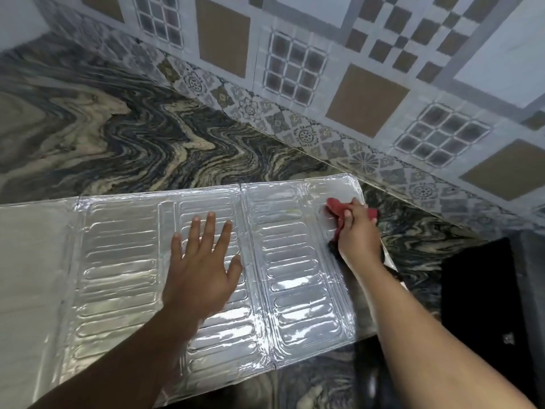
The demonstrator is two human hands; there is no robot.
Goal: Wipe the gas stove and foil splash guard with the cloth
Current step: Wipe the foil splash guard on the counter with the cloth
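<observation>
The silver foil splash guard [118,261] lies flat and unfolded on the marbled counter, its embossed panels stretching from the left edge to the right of centre. My left hand [200,267] presses flat on the middle panel with fingers spread. My right hand [358,234] grips a bunched red cloth [336,206] against the far right corner of the right panel. A dark fringe of the cloth hangs below that hand. The black gas stove [483,290] shows only as a dark corner at the right edge.
The dark swirled stone counter [118,128] spreads behind and to the right of the guard. A patterned tiled wall [354,69] rises at the back, meeting the counter along a diagonal line.
</observation>
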